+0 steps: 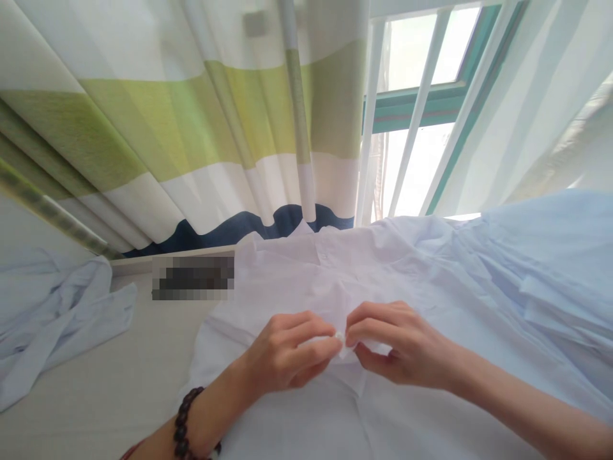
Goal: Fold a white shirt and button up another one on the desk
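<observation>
A white shirt (278, 281) lies spread out in front of me, its collar toward the curtain and its button front running down the middle. My left hand (294, 350) is closed in a pinch at a small white button (339, 336) on the front edge. Facing it, my right hand (390, 342) is closed too, thumb and fingers gripping the raised shirt cloth just right of the button. The fingertips of the two hands are a small gap apart. Whether the button sits in a buttonhole cannot be made out.
Another pale garment (62, 319) lies crumpled at the left on the light surface (143, 358). A blurred-out dark object (194, 278) sits near the back edge. Bluish-white cloth (560, 275) is heaped at the right. Behind hang a striped curtain (191, 128) and white window bars (416, 108).
</observation>
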The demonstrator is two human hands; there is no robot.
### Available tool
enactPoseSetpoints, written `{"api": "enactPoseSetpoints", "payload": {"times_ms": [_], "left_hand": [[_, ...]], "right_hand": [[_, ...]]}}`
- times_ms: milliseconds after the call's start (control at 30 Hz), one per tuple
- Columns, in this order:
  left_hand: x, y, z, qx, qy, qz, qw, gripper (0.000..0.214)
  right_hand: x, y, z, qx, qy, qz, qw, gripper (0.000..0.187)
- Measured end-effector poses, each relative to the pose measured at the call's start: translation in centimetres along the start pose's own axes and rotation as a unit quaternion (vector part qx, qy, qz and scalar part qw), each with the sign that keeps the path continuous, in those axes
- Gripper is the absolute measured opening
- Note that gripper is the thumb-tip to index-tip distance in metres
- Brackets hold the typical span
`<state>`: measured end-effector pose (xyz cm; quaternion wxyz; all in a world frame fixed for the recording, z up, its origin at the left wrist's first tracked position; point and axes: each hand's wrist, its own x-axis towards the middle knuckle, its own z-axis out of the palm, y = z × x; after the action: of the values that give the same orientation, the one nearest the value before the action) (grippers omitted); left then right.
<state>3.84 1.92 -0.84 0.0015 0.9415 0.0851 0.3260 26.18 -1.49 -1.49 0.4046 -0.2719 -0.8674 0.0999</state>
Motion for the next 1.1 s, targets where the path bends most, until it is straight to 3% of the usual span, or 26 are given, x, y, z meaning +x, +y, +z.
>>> {"api": "enactPoseSetpoints", "payload": {"times_ms": [167,367,433,533,633,767,900,1000,1100], "left_hand": [[0.7,1.7,-0.4,0.008,0.009,0.004,1.000,0.017],[1.0,2.6,0.4,-0.025,0.047,-0.008,0.999,0.016],[1.3,3.1,0.8,-0.071,0.083,-0.041,0.993,0.021],[1.5,4.0,1.0,-0.172,0.126,-0.150,0.965,0.021],[1.4,4.6,0.7,-0.276,0.080,-0.259,0.922,0.009],[1.5,4.5,0.1,-0.320,-0.008,-0.314,0.894,0.019],[2.0,4.1,-0.5,-0.280,-0.008,-0.295,0.914,0.008],[2.2,3.9,-1.0,-0.238,-0.004,-0.228,0.944,0.013],[2.3,3.7,-1.5,-0.189,-0.036,-0.151,0.970,0.011]], "right_hand": [[-1.3,-1.3,-3.0,-0.076,-0.067,-0.023,0.995,0.013],[-2.8,-2.3,-1.9,-0.078,-0.013,-0.025,0.997,0.016],[-2.7,-2.4,-1.6,-0.088,0.014,-0.050,0.995,0.017],[-2.4,-2.5,-1.8,-0.101,0.051,-0.089,0.990,0.017],[-2.1,-2.8,-2.2,-0.098,0.054,-0.107,0.988,0.021],[-2.2,-2.9,-2.3,-0.101,0.050,-0.108,0.988,0.023],[-2.6,-2.9,-2.2,-0.103,0.046,-0.097,0.989,0.015],[-2.7,-3.0,-2.0,-0.112,0.052,-0.086,0.989,0.014],[-2.6,-3.2,-1.7,-0.116,0.047,-0.078,0.989,0.017]]}}
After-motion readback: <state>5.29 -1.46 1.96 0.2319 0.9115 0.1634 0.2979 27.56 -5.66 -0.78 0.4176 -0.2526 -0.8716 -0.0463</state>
